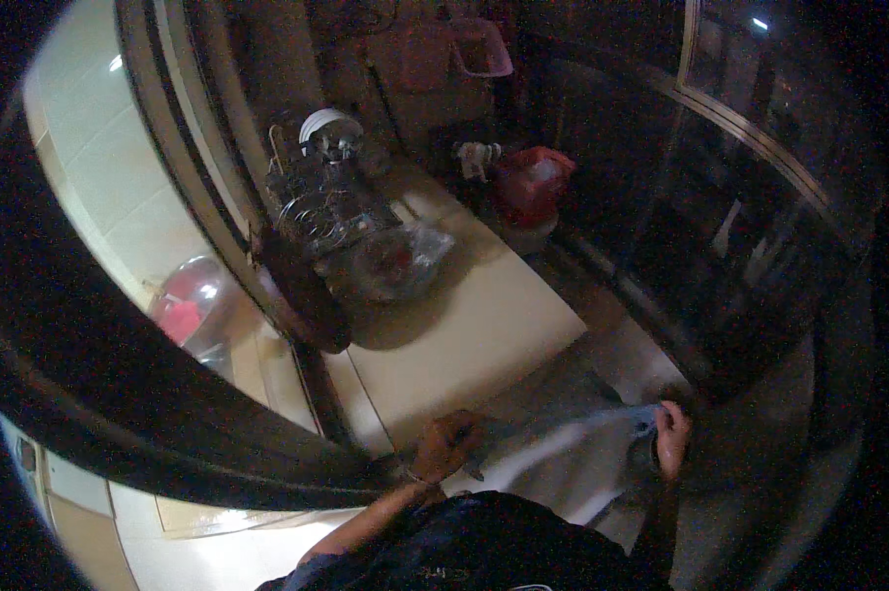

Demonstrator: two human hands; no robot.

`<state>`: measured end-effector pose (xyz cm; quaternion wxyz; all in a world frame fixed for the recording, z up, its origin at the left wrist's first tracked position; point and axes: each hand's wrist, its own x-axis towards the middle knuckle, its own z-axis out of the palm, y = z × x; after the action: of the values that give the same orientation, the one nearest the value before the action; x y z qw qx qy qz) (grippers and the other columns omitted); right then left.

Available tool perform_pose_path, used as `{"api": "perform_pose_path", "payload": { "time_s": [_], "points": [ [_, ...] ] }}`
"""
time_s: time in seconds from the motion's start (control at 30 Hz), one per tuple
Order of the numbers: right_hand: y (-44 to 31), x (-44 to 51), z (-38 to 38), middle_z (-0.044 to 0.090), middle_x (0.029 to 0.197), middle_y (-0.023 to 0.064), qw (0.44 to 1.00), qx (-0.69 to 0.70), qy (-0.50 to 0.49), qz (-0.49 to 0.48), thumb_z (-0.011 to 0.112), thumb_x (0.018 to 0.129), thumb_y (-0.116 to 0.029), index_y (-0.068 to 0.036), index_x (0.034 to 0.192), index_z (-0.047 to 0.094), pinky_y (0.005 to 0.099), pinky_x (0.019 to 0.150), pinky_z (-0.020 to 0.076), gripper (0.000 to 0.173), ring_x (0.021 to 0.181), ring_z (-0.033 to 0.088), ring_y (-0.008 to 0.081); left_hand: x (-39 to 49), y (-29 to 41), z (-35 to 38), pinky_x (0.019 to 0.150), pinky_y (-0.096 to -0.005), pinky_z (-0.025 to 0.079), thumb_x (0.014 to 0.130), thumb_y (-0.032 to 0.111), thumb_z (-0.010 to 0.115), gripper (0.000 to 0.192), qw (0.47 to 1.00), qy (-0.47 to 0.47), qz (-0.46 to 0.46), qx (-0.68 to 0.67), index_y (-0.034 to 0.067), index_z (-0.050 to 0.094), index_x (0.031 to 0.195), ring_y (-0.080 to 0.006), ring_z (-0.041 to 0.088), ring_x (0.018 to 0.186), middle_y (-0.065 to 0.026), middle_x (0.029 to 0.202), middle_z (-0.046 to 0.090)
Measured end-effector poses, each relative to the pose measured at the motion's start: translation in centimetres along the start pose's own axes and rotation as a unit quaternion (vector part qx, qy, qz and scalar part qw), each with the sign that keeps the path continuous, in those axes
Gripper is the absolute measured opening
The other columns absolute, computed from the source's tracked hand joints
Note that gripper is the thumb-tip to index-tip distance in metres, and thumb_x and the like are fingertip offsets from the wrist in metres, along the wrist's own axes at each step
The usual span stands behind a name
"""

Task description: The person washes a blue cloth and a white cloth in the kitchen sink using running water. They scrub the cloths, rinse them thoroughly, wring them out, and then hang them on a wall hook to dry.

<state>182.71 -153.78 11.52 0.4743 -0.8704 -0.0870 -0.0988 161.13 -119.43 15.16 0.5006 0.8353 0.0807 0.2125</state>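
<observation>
A thin bluish strip of limp material, cloth or plastic, is stretched between my two hands in front of my body. My left hand has its fingers closed on the near end, beside the front edge of a cream-coloured top. At the other end, my right hand pinches a bunched part of the material, out to the right beyond that top. Dim light and blur hide the material's lower part and its exact kind.
A clear plastic bag, white bowls and dark metal ware crowd the top's far left. A red plastic bag sits beyond its right edge. A pink basket is at the back. Glass panels line the right.
</observation>
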Motion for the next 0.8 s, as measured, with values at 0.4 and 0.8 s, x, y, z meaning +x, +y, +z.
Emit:
{"api": "perform_pose_path", "payload": {
  "time_s": [0.4, 0.8],
  "points": [
    [4.5, 17.6, 0.9, 0.062, 0.096, 0.0130, 0.997, -0.004, -0.080, -0.002, 0.062, 0.081, -0.013, -0.001, 0.103, 0.061, 0.0311, 0.076, 0.0452, 0.025, 0.086, 0.058, 0.0199, 11.4, 3.0, 8.0, 0.059, -0.0303, 0.047, 0.083, 0.014, 0.061, 0.017, 0.997, 0.008, -0.074, 0.015, 0.006, 0.065, 0.097, -0.0180, 0.057, 0.065, -0.0090, 0.082, 0.062],
    [13.8, 31.7, -7.8, 0.060, 0.103, 0.0083, 0.983, 0.114, -0.143, -0.010, 0.060, 0.083, -0.013, -0.001, 0.104, 0.059, 0.0284, 0.083, 0.0423, 0.024, 0.094, 0.055, 0.0179, 21.4, 10.3, 20.5, 0.063, -0.0270, 0.047, 0.083, 0.011, 0.061, 0.018, 0.995, 0.053, -0.081, 0.015, 0.006, 0.067, 0.100, -0.0134, 0.059, 0.071, -0.0077, 0.084, 0.064]
  ]
}}
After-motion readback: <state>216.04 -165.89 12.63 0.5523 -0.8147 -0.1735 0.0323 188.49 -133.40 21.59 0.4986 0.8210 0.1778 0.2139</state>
